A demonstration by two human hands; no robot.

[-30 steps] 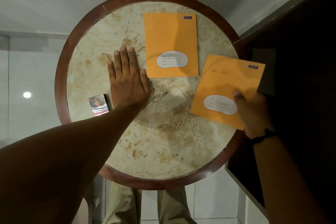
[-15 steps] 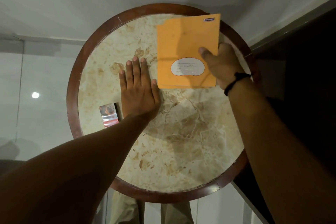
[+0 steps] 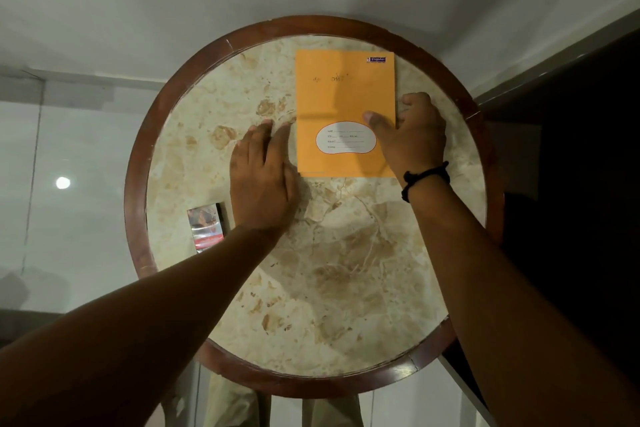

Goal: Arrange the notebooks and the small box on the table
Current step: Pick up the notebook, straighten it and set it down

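Observation:
An orange notebook with a white label lies on top of a second one, of which only a thin strip shows along the near edge, at the far right of the round marble table. My right hand grips the stack's right edge, thumb on the cover. My left hand lies flat on the marble, fingertips against the stack's left edge. A small shiny box sits at the table's left rim, just left of my left wrist.
The table has a raised dark wooden rim. A dark piece of furniture stands close on the right. Pale wall and floor tiles lie beyond and left; my legs show below the table's near edge.
My right hand has brought the second notebook from the right side and laid it squarely on the first. My left hand has shifted to the stack's left edge.

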